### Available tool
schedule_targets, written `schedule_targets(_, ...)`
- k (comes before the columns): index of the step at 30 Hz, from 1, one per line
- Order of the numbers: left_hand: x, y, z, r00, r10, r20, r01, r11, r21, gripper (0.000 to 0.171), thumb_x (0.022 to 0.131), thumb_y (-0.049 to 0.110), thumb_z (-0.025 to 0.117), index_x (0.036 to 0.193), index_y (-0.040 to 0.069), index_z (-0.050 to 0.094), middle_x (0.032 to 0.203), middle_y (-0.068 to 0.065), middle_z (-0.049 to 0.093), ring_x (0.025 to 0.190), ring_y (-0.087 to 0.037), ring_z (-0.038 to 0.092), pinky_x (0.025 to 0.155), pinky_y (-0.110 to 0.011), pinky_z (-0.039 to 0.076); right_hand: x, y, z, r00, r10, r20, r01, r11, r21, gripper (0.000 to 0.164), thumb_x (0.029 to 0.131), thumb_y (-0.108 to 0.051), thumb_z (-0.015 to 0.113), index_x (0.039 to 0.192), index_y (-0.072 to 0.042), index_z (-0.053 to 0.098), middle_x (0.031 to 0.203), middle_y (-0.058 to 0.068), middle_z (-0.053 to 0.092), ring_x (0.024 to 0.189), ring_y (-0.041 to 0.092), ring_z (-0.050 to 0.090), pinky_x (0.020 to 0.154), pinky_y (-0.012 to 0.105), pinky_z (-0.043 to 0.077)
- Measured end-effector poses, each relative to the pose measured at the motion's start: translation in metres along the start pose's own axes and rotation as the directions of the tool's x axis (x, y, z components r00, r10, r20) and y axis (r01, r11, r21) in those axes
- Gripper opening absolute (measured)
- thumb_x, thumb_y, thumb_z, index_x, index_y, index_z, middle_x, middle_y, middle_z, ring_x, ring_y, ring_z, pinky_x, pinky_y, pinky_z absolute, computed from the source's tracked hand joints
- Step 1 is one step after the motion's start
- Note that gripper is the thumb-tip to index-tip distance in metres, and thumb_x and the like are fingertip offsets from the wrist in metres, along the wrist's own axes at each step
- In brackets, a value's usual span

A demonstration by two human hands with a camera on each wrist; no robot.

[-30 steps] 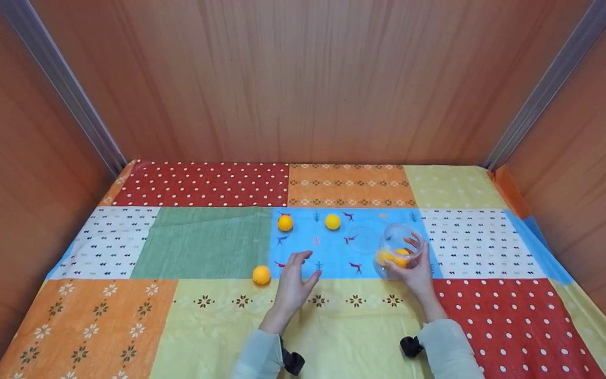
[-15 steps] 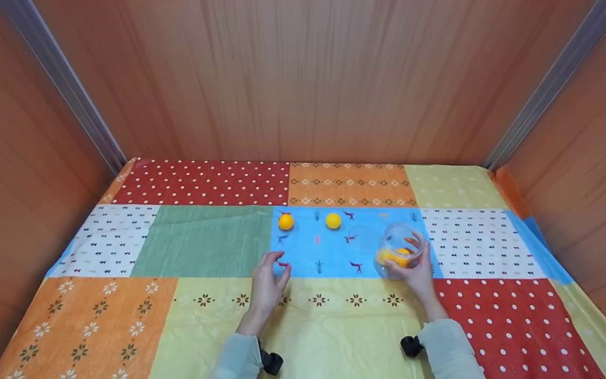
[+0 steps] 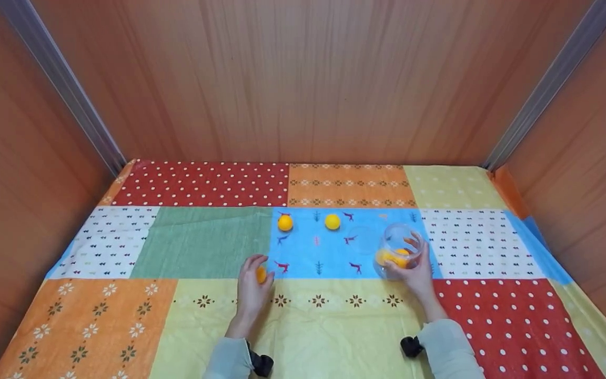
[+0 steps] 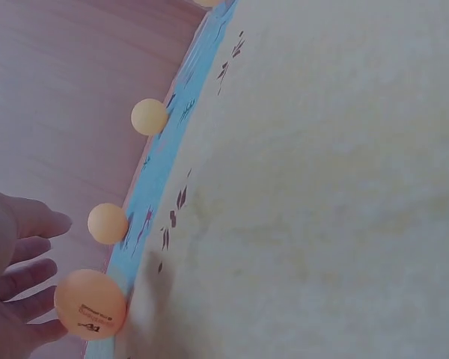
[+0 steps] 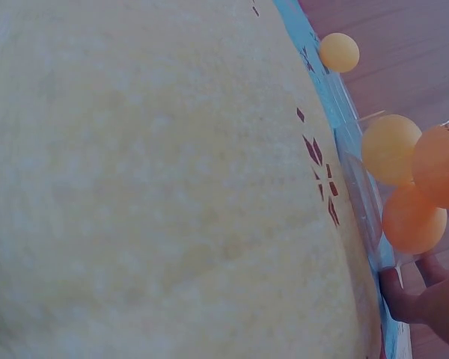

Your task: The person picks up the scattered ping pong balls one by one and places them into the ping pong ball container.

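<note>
My left hand [image 3: 253, 287] is around an orange ping-pong ball [image 4: 90, 304] on the cloth, where the green and blue patches meet. In the left wrist view the fingers lie beside the ball, while the thumb stands apart from it. On the blue patch my right hand [image 3: 414, 271] grips a clear jar [image 3: 399, 234] that leans with its mouth toward me. Three balls show inside the jar in the right wrist view, one of them a yellower ball [image 5: 391, 149]. Behind the hands lie an orange ball [image 3: 285, 222] and a yellow ball [image 3: 332, 221].
A faint clear disc [image 3: 363, 240], perhaps a lid, lies left of the jar. The patchwork tablecloth [image 3: 213, 242] spreads over the table. Wood-grain panels [image 3: 303, 79] stand at the back and on both sides.
My left hand has moved left, from right of the front orange ball to around it. The right hand and jar have stayed in place.
</note>
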State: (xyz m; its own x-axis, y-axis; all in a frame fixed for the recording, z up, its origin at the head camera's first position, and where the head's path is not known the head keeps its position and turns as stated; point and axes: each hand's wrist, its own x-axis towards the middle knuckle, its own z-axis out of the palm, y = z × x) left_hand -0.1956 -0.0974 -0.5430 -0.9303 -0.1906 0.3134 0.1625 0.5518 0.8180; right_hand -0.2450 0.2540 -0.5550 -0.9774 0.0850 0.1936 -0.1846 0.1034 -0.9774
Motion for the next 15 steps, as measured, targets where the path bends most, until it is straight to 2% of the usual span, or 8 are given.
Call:
schedule_targets(9, 0.0, -0.01, 0.0, 1.0, -0.012, -0.018, 0.012, 1.0, 0.003, 0.033, 0.072, -0.007, 0.066, 0.104, -0.008, 0.059, 0.107, -0.018, 0.053, 0.096, -0.033, 0.052, 0.087, -0.043, 0.042, -0.001, -0.002, -0.001, 1.0, 0.0, -0.008, 0.0, 1.0, -0.024, 0.087, 0.067, -0.007, 0.076, 0.135, -0.016, 0.022, 0.133, 0.01, 0.033, 0.118, 0.03, 0.035, 0.086, 0.021, 0.037)
schedule_targets(15, -0.002, -0.013, -0.001, 0.999, -0.038, -0.001, 0.038, 0.999, -0.03, 0.034, 0.073, -0.009, 0.064, 0.106, -0.008, 0.058, 0.107, -0.018, 0.052, 0.096, -0.033, 0.051, 0.087, -0.043, 0.041, -0.001, -0.004, 0.0, 1.0, 0.018, 0.001, -0.018, 1.0, -0.01, 0.088, 0.067, -0.008, 0.077, 0.135, -0.017, 0.021, 0.134, 0.009, 0.032, 0.118, 0.03, 0.035, 0.085, 0.017, 0.038)
